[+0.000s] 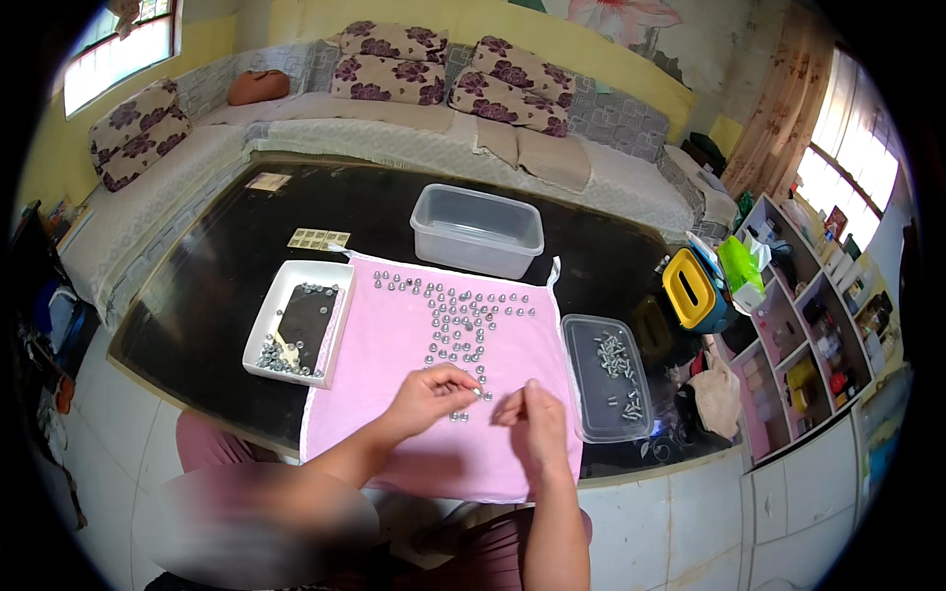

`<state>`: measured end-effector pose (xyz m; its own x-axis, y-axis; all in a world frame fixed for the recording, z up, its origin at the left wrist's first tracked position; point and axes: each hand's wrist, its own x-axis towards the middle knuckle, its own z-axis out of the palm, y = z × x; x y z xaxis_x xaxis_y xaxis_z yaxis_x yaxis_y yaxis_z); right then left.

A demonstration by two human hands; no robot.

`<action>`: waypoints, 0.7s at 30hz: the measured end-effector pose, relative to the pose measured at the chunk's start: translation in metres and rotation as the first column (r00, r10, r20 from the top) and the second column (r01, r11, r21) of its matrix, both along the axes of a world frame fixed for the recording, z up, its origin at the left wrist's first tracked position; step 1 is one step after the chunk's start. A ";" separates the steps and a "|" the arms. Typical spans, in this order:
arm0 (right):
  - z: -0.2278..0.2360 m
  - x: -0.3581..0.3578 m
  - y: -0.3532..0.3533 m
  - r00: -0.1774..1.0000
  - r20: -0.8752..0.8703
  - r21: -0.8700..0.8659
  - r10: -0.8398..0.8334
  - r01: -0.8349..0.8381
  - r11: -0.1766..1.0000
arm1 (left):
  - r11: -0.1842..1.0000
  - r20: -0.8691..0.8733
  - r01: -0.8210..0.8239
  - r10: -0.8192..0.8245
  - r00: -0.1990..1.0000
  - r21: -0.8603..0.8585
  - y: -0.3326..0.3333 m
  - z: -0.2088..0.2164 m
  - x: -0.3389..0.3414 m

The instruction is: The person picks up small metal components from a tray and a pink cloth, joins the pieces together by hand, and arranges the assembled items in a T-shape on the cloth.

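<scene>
My left hand (434, 397) is closed in a pinch over the pink cloth (379, 340), with a small silver metal piece (477, 392) at its fingertips. Just to its right, my right hand (537, 419) has its fingers drawn together; whatever they hold is too small to make out. Several small round silver pieces (463, 320) stand on the cloth in rows, forming a wide band at the far side and a column down the middle. Left of the cloth, a white box (258, 315) holds loose silver nuts (281, 357). On the right, a shallow clear plastic lid (583, 379) carries small silver screws (616, 357).
A clear plastic tub (473, 246) stands beyond the cloth on the dark table (212, 261). A patterned card (318, 239) lies at the far left. At right are a yellow and blue tissue box (690, 291) and a shelf unit (788, 315). A sofa (384, 123) runs behind the table.
</scene>
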<state>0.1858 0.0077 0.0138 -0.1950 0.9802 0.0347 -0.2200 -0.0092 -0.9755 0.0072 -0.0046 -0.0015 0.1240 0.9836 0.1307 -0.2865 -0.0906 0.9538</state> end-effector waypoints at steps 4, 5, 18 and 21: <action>0.022 0.036 0.004 0.871 0.299 0.253 -0.391 0.323 0.912 | 0.996 -0.146 -0.093 0.093 0.985 0.010 0.005 0.012 -0.010; 0.016 0.045 0.007 0.844 0.290 0.297 -0.452 0.370 0.880 | 0.996 -0.269 -0.062 0.077 0.960 0.064 0.007 0.014 -0.008; 0.009 0.125 0.011 0.400 0.558 0.556 -0.727 0.470 0.685 | 0.805 -0.830 0.353 0.281 0.481 0.477 0.015 0.021 0.017; 0.002 0.143 0.012 0.286 0.632 0.582 -0.721 0.439 0.684 | 0.809 -0.797 0.316 0.278 0.536 0.495 0.008 0.027 0.016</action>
